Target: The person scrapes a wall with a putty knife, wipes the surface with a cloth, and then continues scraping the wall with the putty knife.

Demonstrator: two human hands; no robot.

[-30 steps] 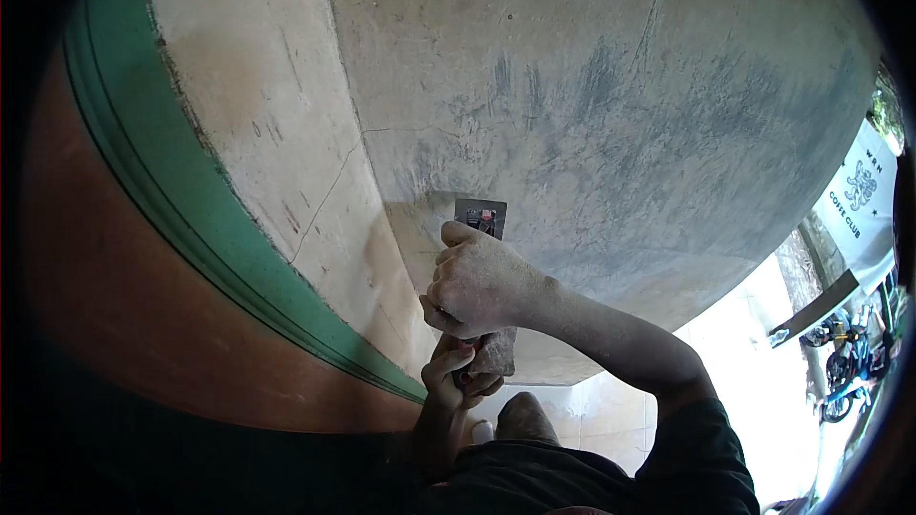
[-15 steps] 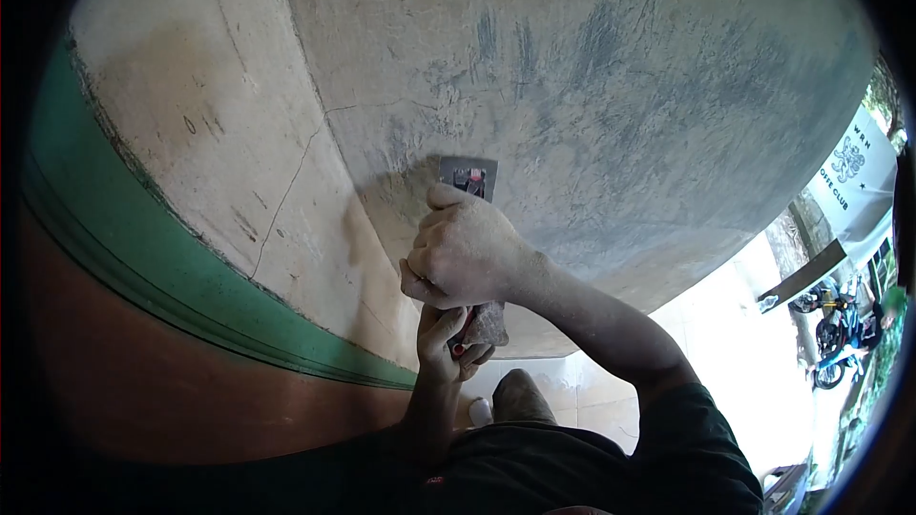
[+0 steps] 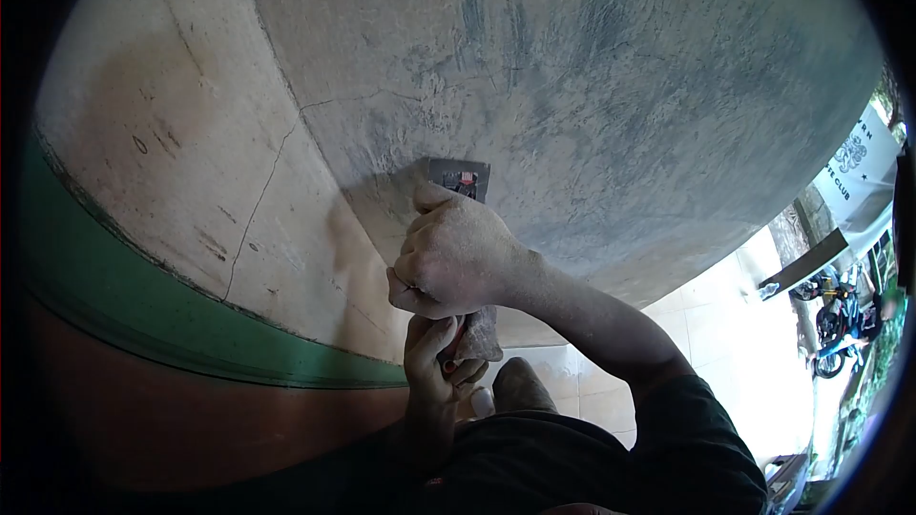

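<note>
A scraper (image 3: 460, 168) with a flat grey blade and a black and red patch lies against the rough plastered wall (image 3: 592, 114). My right hand (image 3: 458, 253), dusty and closed in a fist, is wrapped round it just behind the blade and hides most of the handle. Below it, my left hand (image 3: 431, 358) is closed round the handle's lower end, where a red end piece shows between the fingers. Beside those fingers is a dusty pinkish-grey lump (image 3: 480, 336); what it is I cannot make out.
A cracked pale wall face (image 3: 181, 133) meets the plaster at a corner on the left, above a green band (image 3: 143, 277) and a brown lower part. Pale floor tiles (image 3: 611, 391) lie below. At the right are a white banner (image 3: 854, 167) and a motorcycle (image 3: 835, 324).
The view has shifted slightly, so the wall appears lower and further left. Both hands keep their grip on the scraper, which looks slightly turned; its blade remains at nearly the same patch of wall.
</note>
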